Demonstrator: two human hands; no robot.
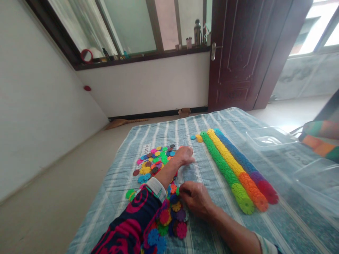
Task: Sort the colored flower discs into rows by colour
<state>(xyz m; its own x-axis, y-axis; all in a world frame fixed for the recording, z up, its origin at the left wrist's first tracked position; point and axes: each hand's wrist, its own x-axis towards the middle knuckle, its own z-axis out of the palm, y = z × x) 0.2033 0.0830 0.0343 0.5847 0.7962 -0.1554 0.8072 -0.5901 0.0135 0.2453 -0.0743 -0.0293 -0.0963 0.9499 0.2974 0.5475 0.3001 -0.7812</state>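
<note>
A loose heap of colourful notched plastic discs (145,170) lies on the striped cloth, several of them hidden under my left forearm. My left hand (184,156) is at the heap's far right edge, knuckles up, its fingers curled down so that their tips do not show. Nearer to me, my right hand (197,198) is closed beside the heap. A green disc (178,191) shows at its fingertips; I cannot tell whether it is gripped. Right of both hands lie three long rows of overlapping discs: a green row (221,162), a yellow-and-orange row (230,157) and a blue, purple and red row (238,160).
A yellow disc (199,138) and a blue disc (193,137) lie by the rows' far end. Clear plastic containers (272,138) stand at the right. A lettered label (146,150) lies by the heap. Beyond the cloth-covered surface (212,121) are a wall and a brown door (238,53).
</note>
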